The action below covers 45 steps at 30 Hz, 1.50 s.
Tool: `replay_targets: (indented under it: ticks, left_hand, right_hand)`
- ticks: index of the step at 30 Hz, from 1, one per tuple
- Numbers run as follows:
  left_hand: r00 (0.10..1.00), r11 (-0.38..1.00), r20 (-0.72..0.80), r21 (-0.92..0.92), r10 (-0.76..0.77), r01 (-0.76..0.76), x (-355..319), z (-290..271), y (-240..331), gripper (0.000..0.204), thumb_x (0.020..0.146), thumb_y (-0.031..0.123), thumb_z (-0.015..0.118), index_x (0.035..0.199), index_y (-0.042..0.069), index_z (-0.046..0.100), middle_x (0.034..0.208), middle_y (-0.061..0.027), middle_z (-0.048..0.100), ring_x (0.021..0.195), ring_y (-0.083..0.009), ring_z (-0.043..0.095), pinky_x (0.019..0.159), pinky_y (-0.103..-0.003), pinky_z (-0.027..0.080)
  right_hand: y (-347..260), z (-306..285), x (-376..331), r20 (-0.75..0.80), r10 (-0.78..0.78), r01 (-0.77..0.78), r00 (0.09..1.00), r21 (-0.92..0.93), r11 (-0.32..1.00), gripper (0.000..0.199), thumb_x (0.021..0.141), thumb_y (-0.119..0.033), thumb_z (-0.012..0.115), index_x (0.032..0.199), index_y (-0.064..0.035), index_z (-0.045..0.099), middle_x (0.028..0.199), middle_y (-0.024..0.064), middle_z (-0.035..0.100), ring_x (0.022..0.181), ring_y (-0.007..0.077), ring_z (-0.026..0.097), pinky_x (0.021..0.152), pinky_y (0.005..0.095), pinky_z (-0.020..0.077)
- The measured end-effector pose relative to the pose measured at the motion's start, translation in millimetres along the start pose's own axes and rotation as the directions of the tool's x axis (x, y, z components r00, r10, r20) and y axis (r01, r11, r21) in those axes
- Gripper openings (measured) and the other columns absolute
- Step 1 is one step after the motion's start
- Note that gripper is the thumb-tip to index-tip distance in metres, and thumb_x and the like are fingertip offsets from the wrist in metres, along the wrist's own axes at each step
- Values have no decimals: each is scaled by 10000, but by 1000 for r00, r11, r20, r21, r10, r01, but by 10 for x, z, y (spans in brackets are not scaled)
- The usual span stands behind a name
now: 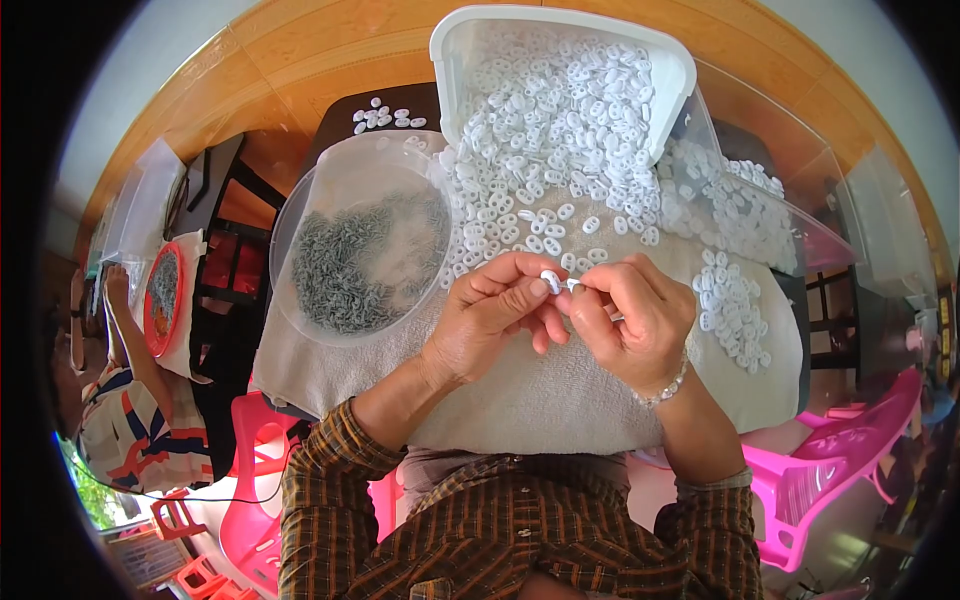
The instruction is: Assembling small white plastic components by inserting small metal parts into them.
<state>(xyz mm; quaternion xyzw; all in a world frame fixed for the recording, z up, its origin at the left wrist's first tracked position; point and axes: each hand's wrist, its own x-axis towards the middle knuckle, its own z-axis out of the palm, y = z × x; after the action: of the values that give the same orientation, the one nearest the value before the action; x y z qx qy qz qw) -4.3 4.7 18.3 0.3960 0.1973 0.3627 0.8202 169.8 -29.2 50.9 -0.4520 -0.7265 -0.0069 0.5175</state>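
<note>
My left hand (490,310) pinches a small white oval plastic piece (551,281) between thumb and forefinger, over the near part of the towel-covered table. Just to its right, the thumb and fingertips of my right hand (640,315) are closed on another small white part (572,284), mostly hidden by the fingers. The two hands almost meet. Beyond them, loose white oval pieces with two holes (552,245) lie spread on the beige towel (540,400). A clear round tub (360,337) left of my hands holds many tiny dark grey screw-like parts (345,270).
A white bin (684,75) lies tipped at the back, spilling white pieces. Clear bags or boxes of pieces (730,215) stand at the right, above a separate pile (730,310). At far left, another person's arm (145,350) is near a red tray (160,340). Pink chairs (830,470) flank me.
</note>
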Motion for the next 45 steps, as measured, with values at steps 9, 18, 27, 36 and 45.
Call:
replay_targets:
  ticks: [9,18,27,36,45]
  left_hand:
    - [999,989,-17,139,51,-48,-5,30,-27,211,982,119,476,1137,3,560,927,-96,641,762,-173,652,612,-268,523]
    - [999,986,-5,163,47,-46,-18,43,-6,252,982,136,469,1190,16,547,927,-118,646,776,-212,658,609,-297,530]
    - [998,970,14,234,64,-65,-23,52,-13,284,991,155,459,1231,10,505,958,-122,638,802,-206,660,630,-300,537]
    - [996,971,-27,229,82,-74,-1,21,-32,241,999,114,425,1200,2,497,945,-96,623,795,-162,639,643,-283,539]
    - [991,995,-136,101,17,-3,20,26,-31,195,992,129,446,1126,17,533,1003,-89,639,869,-153,628,836,-311,516]
  right_hand:
    - [37,49,-27,11,23,-23,1000,-14,1000,104,686,2,650,718,-74,587,587,16,528,434,137,533,385,267,413]
    - [-8,29,-9,68,175,-183,982,123,975,65,740,27,650,733,-12,598,628,36,560,479,77,529,429,226,403]
    - [-1,7,-3,143,295,-320,945,198,927,52,754,6,666,755,-12,618,644,37,576,509,74,530,453,224,400]
    - [75,13,39,118,-147,163,982,-140,977,148,696,-10,688,831,-23,628,660,45,560,494,166,539,444,287,429]
    - [72,43,36,191,-215,264,958,-284,922,298,631,-52,736,909,-29,633,728,25,577,573,166,567,479,284,461]
